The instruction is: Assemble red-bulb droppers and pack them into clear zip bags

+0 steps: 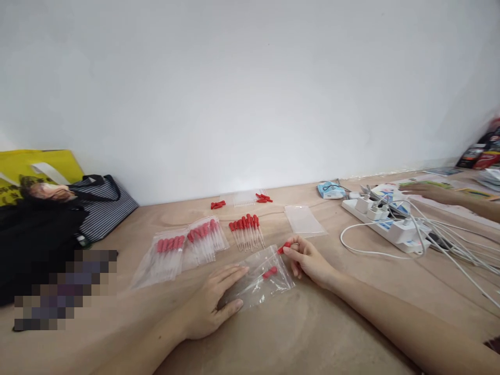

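Note:
A clear zip bag [250, 294] lies flat in front of me, with red-bulbed droppers [270, 272] showing inside. My left hand [213, 299] rests on the bag's left end, fingers stretched and thumb apart. Between thumb and fingers, my right hand [307, 260] pinches a dropper by its red bulb [284, 248]; its clear stem points left along the bag, and I cannot tell how much of it is inside. Just beyond, several loose droppers [246, 229] lie side by side. To their left are filled bags of droppers [205, 237] [167, 255].
Behind lie loose red bulbs [217, 205] and clear stems [244, 199]. An unfilled bag [304, 220] sits right of them. Farther right are a power strip [390, 226] with white cables and a blue packet [330, 190]. Another person's hand [422, 191] reaches in; bags [101, 205] stand left.

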Demonstrator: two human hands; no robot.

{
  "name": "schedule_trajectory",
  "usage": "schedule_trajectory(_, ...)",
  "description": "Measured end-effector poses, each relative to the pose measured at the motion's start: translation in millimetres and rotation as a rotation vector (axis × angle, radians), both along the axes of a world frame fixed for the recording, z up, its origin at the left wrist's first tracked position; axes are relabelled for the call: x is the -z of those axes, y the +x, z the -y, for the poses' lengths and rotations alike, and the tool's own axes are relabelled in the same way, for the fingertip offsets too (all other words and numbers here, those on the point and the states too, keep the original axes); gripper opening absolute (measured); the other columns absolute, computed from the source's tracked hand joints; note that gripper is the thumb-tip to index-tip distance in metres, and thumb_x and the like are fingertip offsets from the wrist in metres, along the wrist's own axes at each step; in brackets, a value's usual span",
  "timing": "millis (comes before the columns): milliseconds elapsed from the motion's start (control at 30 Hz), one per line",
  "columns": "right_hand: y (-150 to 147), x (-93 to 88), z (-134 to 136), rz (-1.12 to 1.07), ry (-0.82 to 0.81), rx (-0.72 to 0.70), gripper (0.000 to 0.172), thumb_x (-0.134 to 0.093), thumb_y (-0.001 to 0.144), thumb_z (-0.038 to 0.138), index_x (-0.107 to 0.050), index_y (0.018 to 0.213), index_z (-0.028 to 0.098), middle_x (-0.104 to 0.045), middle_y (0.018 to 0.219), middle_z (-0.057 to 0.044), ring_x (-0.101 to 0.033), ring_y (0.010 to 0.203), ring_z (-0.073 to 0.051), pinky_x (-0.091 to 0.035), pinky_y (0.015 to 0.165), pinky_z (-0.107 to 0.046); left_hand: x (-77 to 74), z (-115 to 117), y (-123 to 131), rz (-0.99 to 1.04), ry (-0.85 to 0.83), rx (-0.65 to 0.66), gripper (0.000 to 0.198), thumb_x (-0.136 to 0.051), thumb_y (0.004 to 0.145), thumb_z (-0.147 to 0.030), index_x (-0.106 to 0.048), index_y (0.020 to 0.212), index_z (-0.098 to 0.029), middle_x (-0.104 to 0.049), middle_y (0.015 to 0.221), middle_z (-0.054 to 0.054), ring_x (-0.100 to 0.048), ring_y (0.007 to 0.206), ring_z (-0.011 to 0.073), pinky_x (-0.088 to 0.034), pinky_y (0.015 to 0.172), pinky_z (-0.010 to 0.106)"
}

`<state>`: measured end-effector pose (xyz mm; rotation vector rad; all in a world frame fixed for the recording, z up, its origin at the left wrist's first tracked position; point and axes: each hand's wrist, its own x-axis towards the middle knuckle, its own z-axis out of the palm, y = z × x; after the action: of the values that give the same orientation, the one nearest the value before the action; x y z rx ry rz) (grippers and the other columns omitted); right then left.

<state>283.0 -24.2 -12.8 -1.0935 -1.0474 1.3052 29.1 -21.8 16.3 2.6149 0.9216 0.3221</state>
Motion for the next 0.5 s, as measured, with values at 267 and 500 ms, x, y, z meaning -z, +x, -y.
schedule_trajectory(267, -2, 3.1, -5, 0.331, -0.042, -0.189, 0.025, -0.064, 0.061, 0.038, -0.057, 0.071, 0.016, -0.053, 0.05, 0.006, -0.031, 0.03, -0.002, -0.022, 0.029, -0.015, -1.4, 0, 2, -0.012, -0.023, 0.001, 0.049, -0.045, 0.082, -0.033, -0.035, 0.129, -0.023, -0.041, 0.132, 0.005, -0.035, 0.12, 0.0239, -0.029, 0.099, 0.044)
schedule_trajectory(500, 11, -5.0, -21, 0.469, -0.084, -0.317, 0.018, -0.057, 0.067, 0.031, -0.064, 0.066, 0.014, -0.047, 0.04, 0.006, -0.028, 0.028, -0.003, -0.018, 0.029, -0.017, 0.9, -2, 2, -0.025, -0.029, 0.016, 0.044, -0.044, 0.083, -0.034, -0.042, 0.125, -0.023, -0.039, 0.133, 0.005, -0.033, 0.122, 0.0243, -0.029, 0.1, 0.044)
